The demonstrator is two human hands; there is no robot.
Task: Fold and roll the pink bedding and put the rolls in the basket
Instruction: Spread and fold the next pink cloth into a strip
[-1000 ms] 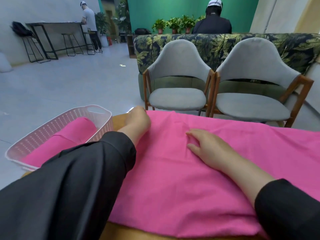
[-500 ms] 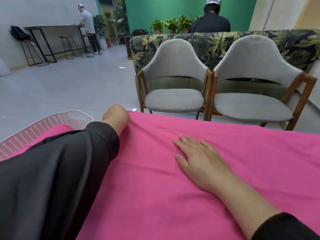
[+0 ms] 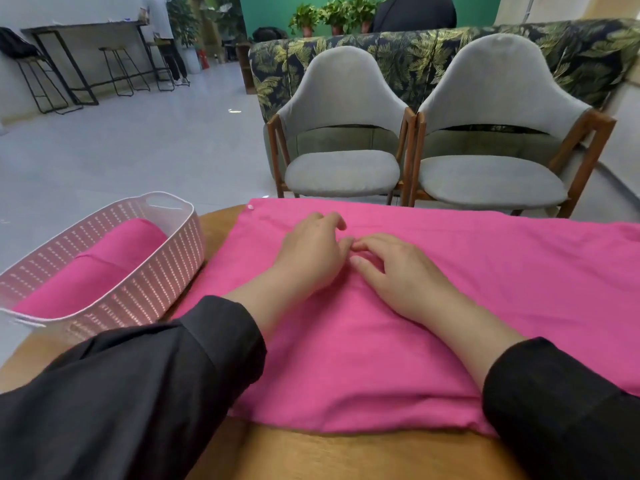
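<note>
From the head camera, the pink bedding (image 3: 433, 306) lies spread flat across the wooden table (image 3: 346, 455). The left hand (image 3: 308, 258) rests on it, fingers loosely bent, gripping nothing. The right hand (image 3: 398, 275) lies just beside it, fingers relaxed on the cloth, fingertips nearly meeting. To the left stands the basket (image 3: 166, 271), one pink roll (image 3: 100, 271) inside.

2 grey chairs (image 3: 426, 133) behind wooden table (image 3: 363, 455); leaf-print sofa (image 3: 571, 46); potted plants (image 3: 332, 15); bar stools (image 3: 117, 69).

both hands on pink bedding (image 3: 450, 271), basket (image 3: 166, 265) left w/ roll (image 3: 104, 268)
</note>
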